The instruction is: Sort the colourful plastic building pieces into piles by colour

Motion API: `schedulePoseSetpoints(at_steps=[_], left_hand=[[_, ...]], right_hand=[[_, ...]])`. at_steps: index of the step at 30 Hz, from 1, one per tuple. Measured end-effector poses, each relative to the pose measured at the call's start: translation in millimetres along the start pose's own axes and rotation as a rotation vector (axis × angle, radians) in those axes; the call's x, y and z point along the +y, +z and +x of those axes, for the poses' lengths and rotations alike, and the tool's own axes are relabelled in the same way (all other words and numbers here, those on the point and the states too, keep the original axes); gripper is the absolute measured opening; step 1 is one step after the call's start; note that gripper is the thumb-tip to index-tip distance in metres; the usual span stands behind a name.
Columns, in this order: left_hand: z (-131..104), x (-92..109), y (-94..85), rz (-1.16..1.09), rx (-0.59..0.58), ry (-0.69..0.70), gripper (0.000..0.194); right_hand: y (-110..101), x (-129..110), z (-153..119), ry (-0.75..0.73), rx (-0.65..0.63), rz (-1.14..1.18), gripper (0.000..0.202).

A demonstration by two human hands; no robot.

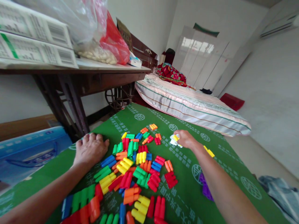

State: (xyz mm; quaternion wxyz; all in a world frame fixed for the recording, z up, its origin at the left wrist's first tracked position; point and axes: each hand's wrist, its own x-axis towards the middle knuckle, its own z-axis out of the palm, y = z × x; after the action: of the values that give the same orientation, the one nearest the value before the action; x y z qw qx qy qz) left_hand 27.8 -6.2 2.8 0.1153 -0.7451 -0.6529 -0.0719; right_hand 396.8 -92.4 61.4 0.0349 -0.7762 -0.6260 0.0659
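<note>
My left hand (90, 148) lies on the green board (161, 121), its fingers loosely stretched at the left edge of a pile of plastic toy building blocks (141, 157). The blocks are red, orange, yellow, green and blue, each with rounded peg-like prongs. Farther right, my right hand (187, 139) pinches a small yellow block (175, 138) right over some white blocks (173, 142). Whether the yellow block touches the white ones, I cannot tell. Past my right forearm lies another yellow block (209, 151); purple blocks (205, 187) are partly hidden behind that forearm.
A wooden table (100, 81) at left carries long white boxes (35, 46) and plastic bags (114, 40). Below it, a blue package (39, 152) stands by the board. Behind are a bed (191, 101) and, at right, crumpled cloth (277, 189) on the floor.
</note>
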Motion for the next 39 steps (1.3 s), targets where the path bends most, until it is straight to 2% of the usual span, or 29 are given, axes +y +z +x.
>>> schedulePoseSetpoints(at_steps=[3, 6, 9, 12, 19, 26, 29, 39], left_hand=[[1.0, -0.2, 1.9, 0.006, 0.003, 0.0, 0.05], [2.0, -0.9, 4.7, 0.007, 0.015, 0.007, 0.05], [2.7, -1.3, 6.4, 0.008, 0.018, 0.006, 0.05], [2.9, -0.9, 6.5, 0.011, 0.006, -0.001, 0.05], [2.3, -0.1, 5.3, 0.022, -0.007, 0.002, 0.051], [2.8, -0.2, 4.4, 0.014, -0.018, 0.001, 0.051], [3.0, -0.3, 4.2, 0.007, -0.021, -0.002, 0.051], [-0.9, 2.3, 0.6, 0.021, -0.016, -0.014, 0.047]], right_hand=[[-4.7, 53.8, 7.0, 0.117, -0.006, -0.051, 0.041], [-1.9, 96.5, 10.7, 0.198, -0.014, -0.091, 0.045], [4.6, 124.2, 13.6, 0.231, -0.041, -0.113, 0.046], [10.4, 140.6, 17.7, 0.23, -0.063, -0.122, 0.044], [21.5, 160.5, 29.1, 0.206, -0.119, -0.111, 0.041], [29.5, 166.2, 34.1, 0.18, -0.174, -0.055, 0.029], [30.9, 166.3, 34.5, 0.188, -0.156, -0.051, 0.028], [30.8, 161.1, 25.6, 0.262, -0.048, -0.093, 0.042]])
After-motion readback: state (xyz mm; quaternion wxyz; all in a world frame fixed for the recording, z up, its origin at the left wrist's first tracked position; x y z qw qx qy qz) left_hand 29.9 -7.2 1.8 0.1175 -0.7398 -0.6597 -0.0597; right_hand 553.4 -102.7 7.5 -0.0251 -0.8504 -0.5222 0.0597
